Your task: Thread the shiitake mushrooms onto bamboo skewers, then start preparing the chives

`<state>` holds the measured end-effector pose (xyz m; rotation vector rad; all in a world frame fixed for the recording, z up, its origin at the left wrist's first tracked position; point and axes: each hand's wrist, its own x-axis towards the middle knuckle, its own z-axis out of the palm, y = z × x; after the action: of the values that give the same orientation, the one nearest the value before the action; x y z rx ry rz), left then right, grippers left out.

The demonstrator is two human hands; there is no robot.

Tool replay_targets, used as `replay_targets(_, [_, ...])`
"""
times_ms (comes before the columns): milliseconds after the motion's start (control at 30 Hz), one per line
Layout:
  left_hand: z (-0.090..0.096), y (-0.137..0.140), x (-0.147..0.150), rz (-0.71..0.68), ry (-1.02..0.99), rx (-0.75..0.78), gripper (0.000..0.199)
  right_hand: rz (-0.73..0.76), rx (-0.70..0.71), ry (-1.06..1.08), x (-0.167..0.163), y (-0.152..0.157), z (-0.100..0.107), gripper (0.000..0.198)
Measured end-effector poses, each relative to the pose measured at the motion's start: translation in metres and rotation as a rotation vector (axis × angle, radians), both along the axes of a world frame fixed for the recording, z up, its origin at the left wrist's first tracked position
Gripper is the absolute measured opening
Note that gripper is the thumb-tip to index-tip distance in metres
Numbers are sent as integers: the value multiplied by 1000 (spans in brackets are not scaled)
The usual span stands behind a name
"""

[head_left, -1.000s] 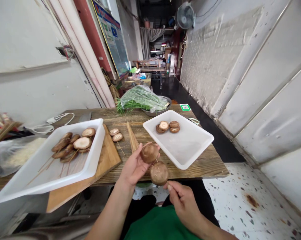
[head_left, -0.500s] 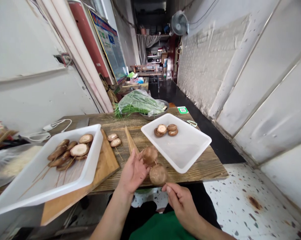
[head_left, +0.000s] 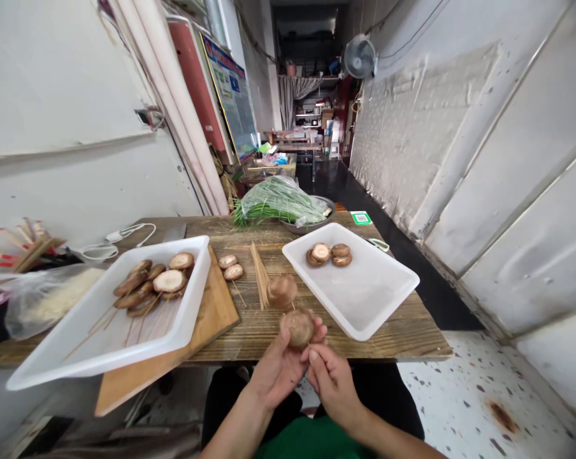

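Two brown mushroom caps are threaded on one thin skewer, the upper mushroom [head_left: 282,291] standing beyond the lower mushroom [head_left: 297,327]. My left hand [head_left: 276,373] cups the lower cap, thumb on its left side and fingertips showing at its right. Just below it, my right hand [head_left: 333,382] pinches the skewer's near end between thumb and forefinger. A bundle of bare bamboo skewers [head_left: 259,271] lies on the table beyond the caps. To its left rests a skewer with two mushrooms [head_left: 233,272].
At left, a white tray [head_left: 183,335] of skewered mushrooms sits partly on a wooden board [head_left: 223,319]. Another white tray [head_left: 364,299] at right holds several mushrooms. Bagged green vegetables [head_left: 278,201] and a metal bowl [head_left: 311,225] are behind. A cable [head_left: 125,237] lies at the back left.
My left hand has moved from beside the upper cap down to the lower one and closed round it. My right hand still pinches the skewer. The view has shifted slightly left.
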<state>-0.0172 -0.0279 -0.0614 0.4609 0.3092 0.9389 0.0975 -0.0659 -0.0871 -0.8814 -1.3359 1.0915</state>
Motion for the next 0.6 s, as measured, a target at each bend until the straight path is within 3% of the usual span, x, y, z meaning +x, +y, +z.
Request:
replay_targets(167, [2,-5,7,130,74,-24,26,-33,30,-113,-4,5,-8,29])
replay_targets(367, [18,-3,-10,219,171,61,28,17,131,-359,-5,6,-5,27])
replay_targets(500, [27,-4,-51,508,374,164,27,101,218,-610,-6,23,4,19])
replay_targets(600, [33,-8,-78,677,557,189,39,1,173,-793,-17,56,9,18])
